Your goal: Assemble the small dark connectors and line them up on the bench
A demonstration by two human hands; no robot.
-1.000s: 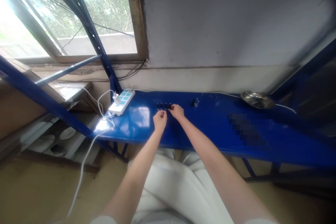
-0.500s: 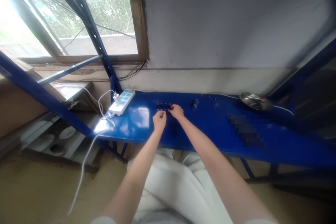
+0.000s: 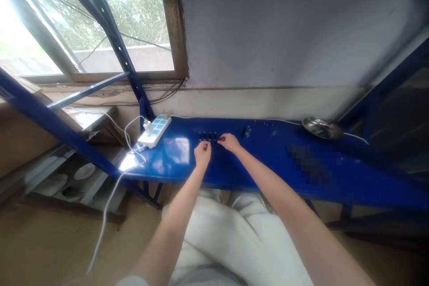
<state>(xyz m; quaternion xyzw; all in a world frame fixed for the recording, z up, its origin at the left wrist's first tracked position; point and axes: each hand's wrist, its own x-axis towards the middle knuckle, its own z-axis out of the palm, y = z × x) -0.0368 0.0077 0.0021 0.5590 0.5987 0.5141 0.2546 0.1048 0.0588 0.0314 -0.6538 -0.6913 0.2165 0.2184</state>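
Several small black cylinder-like pieces (image 3: 210, 136) stand in a short row on the blue table (image 3: 258, 165). Just in front of that row is my left hand (image 3: 203, 155), its fingers curled into a pinch; whatever may lie between them is too small to make out. My right hand (image 3: 230, 142) hovers at the right end of the row, a little apart from the last piece. Its thumb and fingertips look slightly parted, with nothing visible in them. A clear and dark small cluster of pieces (image 3: 247, 131) lies farther right.
At the left of the table lies a white power strip (image 3: 154, 131) with a plug and trailing white cord (image 3: 106, 214). Tiny bits (image 3: 266, 124) lie near the wall. A shiny metal bowl (image 3: 321, 128) and a blurred dark object (image 3: 308, 163) are on the right.
My right hand has drawn back slightly to the right, uncovering the last black piece in the row. My left hand stays almost where it was. The view has shifted a little.
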